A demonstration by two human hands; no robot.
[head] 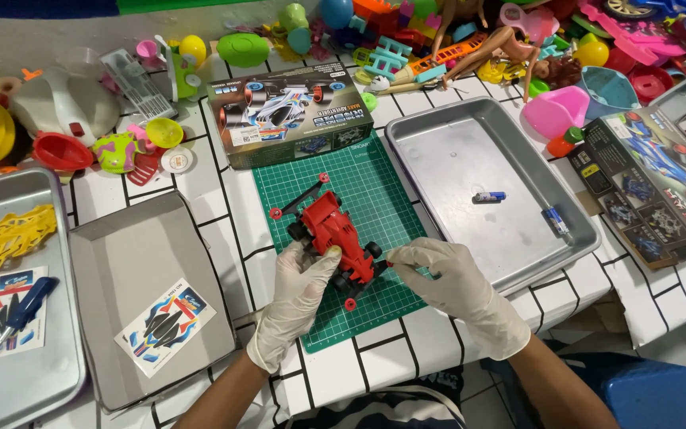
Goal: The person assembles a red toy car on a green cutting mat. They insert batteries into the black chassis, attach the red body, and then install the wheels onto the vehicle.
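Note:
A red toy racing car point(332, 230) with black wheels lies on a green cutting mat point(383, 191) in front of me. My left hand point(297, 298), in a white glove, rests on the car's near left side and holds it. My right hand point(448, 282), also gloved, pinches the car's near right side by a rear wheel. A black bar with red rollers point(302, 196) sticks out at the car's far end.
A metal tray point(454, 151) on the right holds two small batteries point(489, 196). A tray point(129, 262) on the left holds a sticker sheet point(165, 326). The far-left tray point(41, 373) holds a screwdriver point(25, 311) and yellow parts. A car kit box point(287, 113) and several toys lie behind.

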